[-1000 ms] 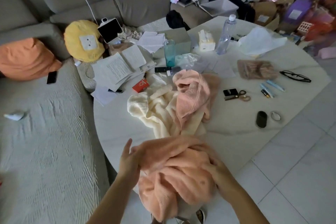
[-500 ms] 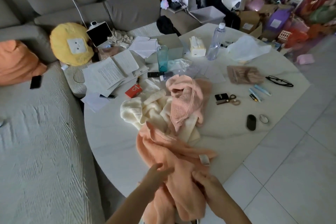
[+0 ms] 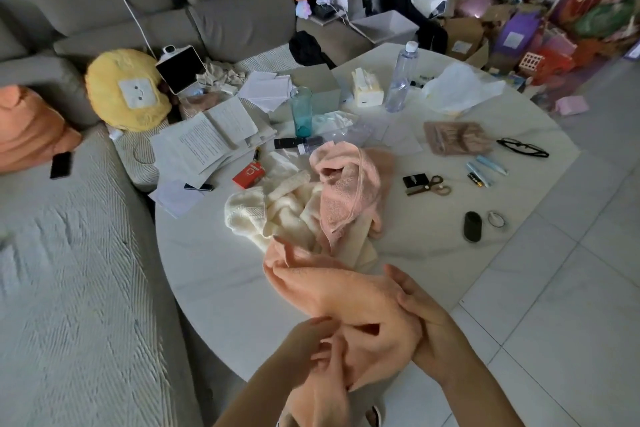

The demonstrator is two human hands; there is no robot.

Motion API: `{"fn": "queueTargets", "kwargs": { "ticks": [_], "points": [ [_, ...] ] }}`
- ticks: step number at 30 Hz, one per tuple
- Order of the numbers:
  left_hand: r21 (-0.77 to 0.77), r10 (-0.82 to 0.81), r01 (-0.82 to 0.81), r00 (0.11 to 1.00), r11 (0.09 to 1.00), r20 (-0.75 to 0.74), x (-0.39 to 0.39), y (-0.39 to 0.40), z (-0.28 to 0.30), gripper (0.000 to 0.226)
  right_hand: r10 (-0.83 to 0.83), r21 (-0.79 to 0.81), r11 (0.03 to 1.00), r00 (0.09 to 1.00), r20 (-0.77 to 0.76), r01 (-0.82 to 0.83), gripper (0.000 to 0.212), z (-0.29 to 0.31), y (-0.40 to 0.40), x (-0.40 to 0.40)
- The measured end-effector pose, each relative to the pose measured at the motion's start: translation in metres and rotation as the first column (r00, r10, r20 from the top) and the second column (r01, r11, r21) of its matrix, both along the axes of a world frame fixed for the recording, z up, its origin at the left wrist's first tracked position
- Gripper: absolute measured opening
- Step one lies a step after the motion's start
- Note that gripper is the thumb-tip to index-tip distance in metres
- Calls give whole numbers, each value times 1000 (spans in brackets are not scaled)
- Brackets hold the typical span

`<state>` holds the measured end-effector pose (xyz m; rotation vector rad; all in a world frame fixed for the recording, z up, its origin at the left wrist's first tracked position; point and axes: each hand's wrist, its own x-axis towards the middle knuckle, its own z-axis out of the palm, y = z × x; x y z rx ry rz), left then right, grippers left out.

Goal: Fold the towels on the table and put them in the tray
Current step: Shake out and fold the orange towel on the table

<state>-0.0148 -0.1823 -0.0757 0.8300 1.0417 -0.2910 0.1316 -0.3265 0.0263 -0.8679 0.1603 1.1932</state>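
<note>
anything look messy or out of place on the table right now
Yes. The cream knitted towel and pink terry towel lie crumpled in one heap mid-table, unfolded. Both hands grip the peach towel, which hangs over the round white table edge.

We find no text that we can read. The papers point(image 3: 204, 146) at the left of the counter point(image 3: 207, 274) carry lines of print, too small to make out. The red box point(image 3: 248, 175) beside them bears a white mark that we cannot tell. The yellow cushion point(image 3: 126, 90) on the sofa shows a white patch with two dots and a curved line, a small smiling sign.
</note>
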Motion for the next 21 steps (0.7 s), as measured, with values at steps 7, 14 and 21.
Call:
{"fn": "queueTargets", "kwargs": {
  "ticks": [7, 14, 21],
  "points": [
    [-291, 94, -8, 954, 957, 284, 19, -11, 21, 64, -100, 167, 981, 995, 2, 98, 35, 11, 0, 8],
    [-191, 197, -161, 962, 968, 186, 2, -14, 7, 16, -51, -217, 971, 976, 211, 98, 28, 7, -12, 22],
    [-70, 195, -198, 980, 978, -51, 7, -23, -6, 28, -59, -103, 991, 969, 240, 85, 30, 30, -2, 17]
  ]
}}
